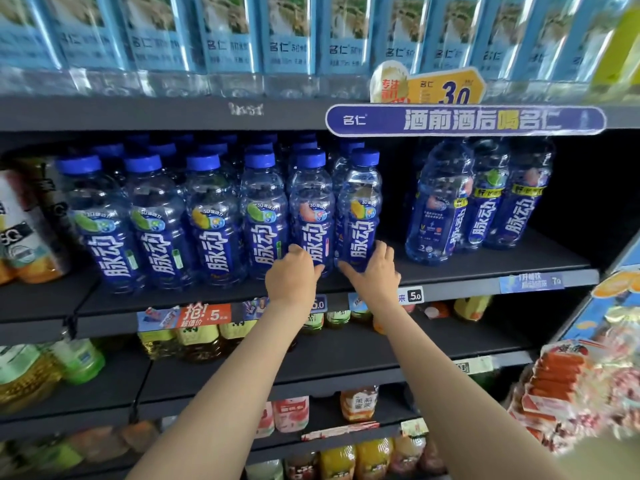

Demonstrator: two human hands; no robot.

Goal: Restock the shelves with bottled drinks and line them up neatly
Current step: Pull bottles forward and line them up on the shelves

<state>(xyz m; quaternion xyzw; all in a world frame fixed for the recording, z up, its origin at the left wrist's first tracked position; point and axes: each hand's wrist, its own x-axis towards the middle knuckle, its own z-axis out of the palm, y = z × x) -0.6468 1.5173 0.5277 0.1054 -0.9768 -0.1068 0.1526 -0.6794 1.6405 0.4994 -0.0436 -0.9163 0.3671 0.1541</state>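
Observation:
Several blue-capped bottles with dark blue labels stand in a front row on the dark middle shelf (485, 268). My left hand (292, 271) grips the base of the fifth bottle (311, 209), the one with a pink fruit mark. My right hand (375, 270) grips the base of the bottle (360, 206) at the row's right end, thumb on its front. Both bottles stand upright, side by side. More bottles fill the rows behind. Three larger bottles of the same brand (485, 195) stand apart to the right, past a bare gap.
Above is a shelf of water bottles with light blue labels (228, 36) and a purple sign strip (464, 120). Tea and juice bottles (201, 341) sit on the lower shelves. Snack packets (571, 386) hang at the right. Cans (24, 230) stand at the far left.

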